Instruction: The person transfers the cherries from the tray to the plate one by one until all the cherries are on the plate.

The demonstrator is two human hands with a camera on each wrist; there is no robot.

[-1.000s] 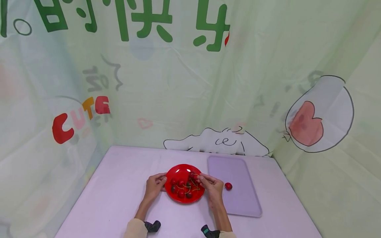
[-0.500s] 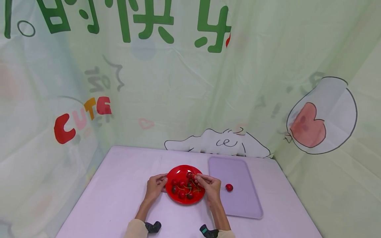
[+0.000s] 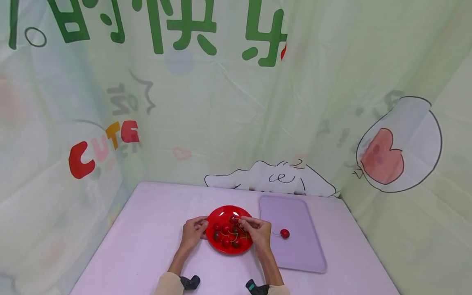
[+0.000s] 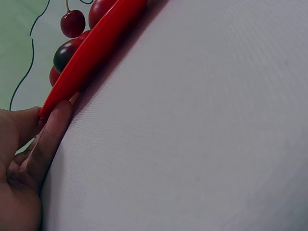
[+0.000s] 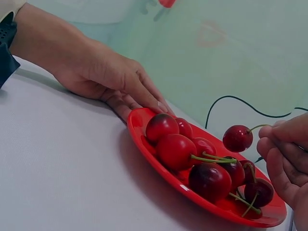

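Observation:
My left hand (image 3: 191, 233) grips the near-left rim of a red plate (image 4: 96, 57), thumb above and fingers beneath the edge. Several dark red cherries (image 5: 176, 151), some with green stems, lie heaped on the plate. Over its right side, my right hand (image 3: 260, 233) pinches the stem of a single cherry (image 5: 237, 138) between thumb and fingertips. That cherry hangs above the others in the right wrist view. The plate's left edge looks raised in the left wrist view, with fingers between it and the table.
A pale purple tray (image 3: 298, 254) lies right of the plate, with one loose cherry (image 3: 284, 233) on it. The white table (image 3: 140, 246) is bounded by a printed curtain (image 3: 221, 123) behind and at both sides. Dark straps with devices sit on both wrists.
My right hand has moved a little left, carrying the cherry by its stem further over the plate. My left hand keeps its grip on the rim. The head view has shifted slightly.

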